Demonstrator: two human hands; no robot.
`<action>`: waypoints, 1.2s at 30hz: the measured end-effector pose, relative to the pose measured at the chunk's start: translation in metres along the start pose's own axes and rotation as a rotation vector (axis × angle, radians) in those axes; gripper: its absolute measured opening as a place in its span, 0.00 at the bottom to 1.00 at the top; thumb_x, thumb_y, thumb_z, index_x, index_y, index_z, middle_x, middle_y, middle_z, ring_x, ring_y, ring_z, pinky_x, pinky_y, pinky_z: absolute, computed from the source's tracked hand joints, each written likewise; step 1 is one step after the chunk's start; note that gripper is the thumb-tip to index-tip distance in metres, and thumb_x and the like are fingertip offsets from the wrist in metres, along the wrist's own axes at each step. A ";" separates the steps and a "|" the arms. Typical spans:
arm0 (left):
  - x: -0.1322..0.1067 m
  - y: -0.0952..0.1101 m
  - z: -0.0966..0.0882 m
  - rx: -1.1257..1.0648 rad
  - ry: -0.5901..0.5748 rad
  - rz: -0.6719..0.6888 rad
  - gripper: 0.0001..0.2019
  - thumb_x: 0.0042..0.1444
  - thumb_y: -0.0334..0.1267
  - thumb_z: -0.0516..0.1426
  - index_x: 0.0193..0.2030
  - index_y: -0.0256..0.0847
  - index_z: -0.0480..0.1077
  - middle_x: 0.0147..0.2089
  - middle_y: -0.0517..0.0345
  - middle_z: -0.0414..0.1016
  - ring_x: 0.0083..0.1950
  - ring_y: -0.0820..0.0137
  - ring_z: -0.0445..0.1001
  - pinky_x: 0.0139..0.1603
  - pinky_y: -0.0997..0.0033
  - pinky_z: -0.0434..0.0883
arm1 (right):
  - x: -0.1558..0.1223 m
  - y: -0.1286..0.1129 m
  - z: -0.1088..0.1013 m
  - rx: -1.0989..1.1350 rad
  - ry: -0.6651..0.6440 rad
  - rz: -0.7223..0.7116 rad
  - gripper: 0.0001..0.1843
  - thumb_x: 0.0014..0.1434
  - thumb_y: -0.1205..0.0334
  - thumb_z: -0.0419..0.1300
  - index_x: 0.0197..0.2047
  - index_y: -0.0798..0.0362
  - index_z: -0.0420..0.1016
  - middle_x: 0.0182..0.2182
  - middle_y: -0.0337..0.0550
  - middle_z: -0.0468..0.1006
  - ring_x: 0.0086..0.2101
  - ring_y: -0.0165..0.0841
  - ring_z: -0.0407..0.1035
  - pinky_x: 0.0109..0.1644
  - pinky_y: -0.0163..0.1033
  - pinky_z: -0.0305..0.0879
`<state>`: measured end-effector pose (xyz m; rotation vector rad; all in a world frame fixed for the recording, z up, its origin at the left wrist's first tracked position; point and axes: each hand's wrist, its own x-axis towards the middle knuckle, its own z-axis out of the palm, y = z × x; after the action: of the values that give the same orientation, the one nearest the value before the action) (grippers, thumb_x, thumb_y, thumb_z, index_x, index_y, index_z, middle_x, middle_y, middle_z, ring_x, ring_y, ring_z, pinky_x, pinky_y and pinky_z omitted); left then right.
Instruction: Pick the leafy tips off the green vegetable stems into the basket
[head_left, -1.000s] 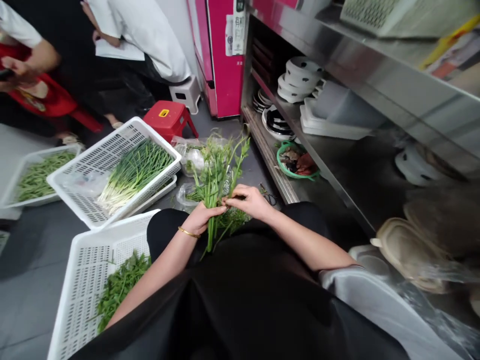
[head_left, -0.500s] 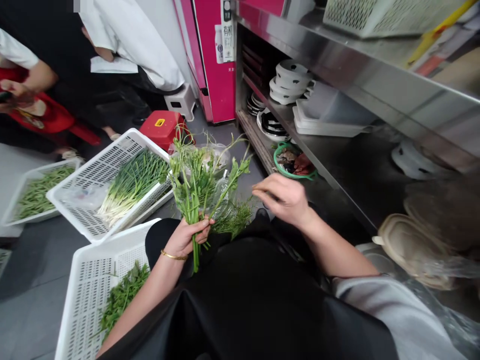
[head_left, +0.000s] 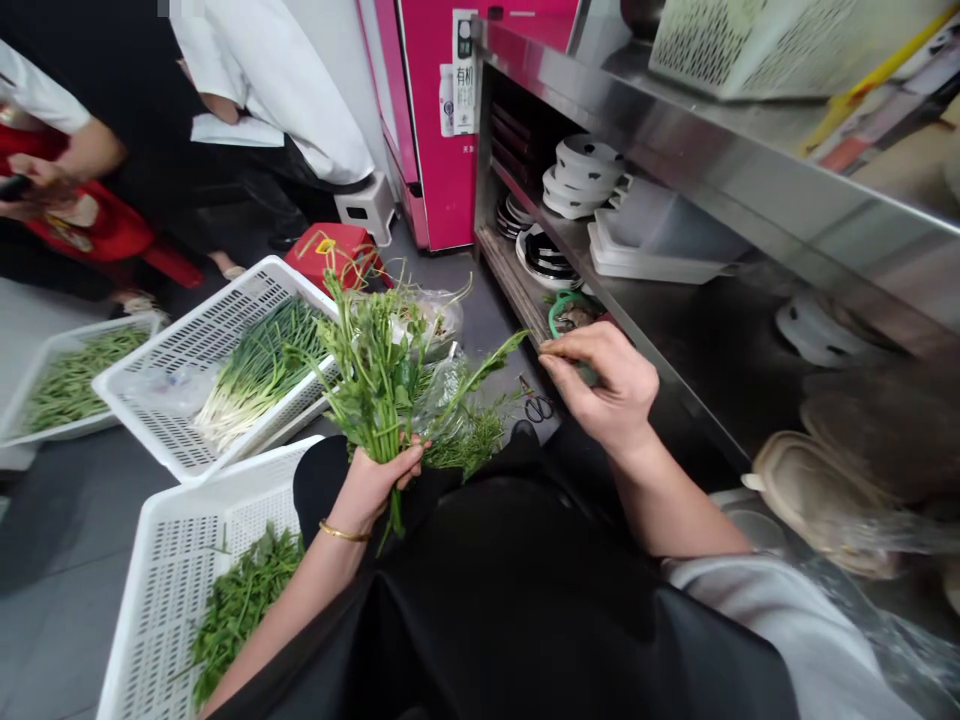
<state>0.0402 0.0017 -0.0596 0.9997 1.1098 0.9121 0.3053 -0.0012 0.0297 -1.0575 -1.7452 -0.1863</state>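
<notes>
My left hand (head_left: 384, 475) is closed round the stems of a bunch of pea shoots (head_left: 371, 375), leafy tops and thin tendrils pointing up and away from me. One longer shoot leans out to the right, its tip close to my right hand (head_left: 604, 385). That hand is raised, thumb and fingertips pinched together; what is between them, if anything, is too small to make out. Behind the bunch are a clear plastic bag (head_left: 442, 395) and a heap of thin green trimmings (head_left: 480, 435) on the floor. Scissors (head_left: 538, 408) lie right of the heap.
White crates hold leafy greens (head_left: 244, 600), green onions (head_left: 266, 365) and green beans (head_left: 82, 380) on my left. A red box (head_left: 330, 250) stands beyond. A steel shelf (head_left: 675, 330) with dishes and a green basket (head_left: 562, 310) runs along my right. Two people (head_left: 277, 80) are ahead left.
My right hand has shifted slightly right and remains pinched. The bunch in my left hand has tilted a little left, and its long shoot reaches further right. The scissors have come into sight.
</notes>
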 end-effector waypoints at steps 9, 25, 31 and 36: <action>-0.001 -0.006 0.005 0.498 0.200 0.396 0.09 0.45 0.39 0.61 0.32 0.37 0.75 0.34 0.52 0.80 0.38 0.61 0.77 0.46 0.59 0.73 | -0.016 -0.008 0.015 -0.042 -0.212 -0.145 0.07 0.56 0.67 0.59 0.40 0.54 0.74 0.32 0.45 0.75 0.33 0.30 0.69 0.37 0.36 0.68; 0.000 -0.010 0.001 0.410 0.266 0.355 0.15 0.40 0.46 0.64 0.31 0.38 0.74 0.33 0.52 0.80 0.36 0.60 0.79 0.42 0.59 0.77 | -0.023 0.018 -0.014 -0.177 -0.054 -0.057 0.12 0.53 0.68 0.61 0.42 0.50 0.74 0.35 0.44 0.75 0.37 0.32 0.70 0.41 0.38 0.69; -0.006 -0.008 0.006 0.430 0.237 0.360 0.15 0.41 0.47 0.63 0.31 0.37 0.74 0.34 0.51 0.80 0.36 0.61 0.78 0.42 0.59 0.77 | -0.011 0.040 0.017 -0.286 -0.244 -0.216 0.11 0.58 0.64 0.57 0.44 0.46 0.74 0.41 0.44 0.74 0.51 0.38 0.62 0.53 0.47 0.59; -0.009 -0.001 0.005 0.436 0.176 0.279 0.14 0.42 0.47 0.63 0.30 0.36 0.73 0.27 0.55 0.78 0.26 0.66 0.75 0.30 0.66 0.76 | -0.010 0.046 0.027 -0.240 -0.366 -0.257 0.09 0.56 0.63 0.58 0.41 0.47 0.76 0.40 0.42 0.75 0.51 0.38 0.61 0.59 0.51 0.51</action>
<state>0.0437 -0.0079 -0.0572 1.4819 1.3753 1.0172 0.3213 0.0360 -0.0069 -1.0838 -2.2340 -0.3900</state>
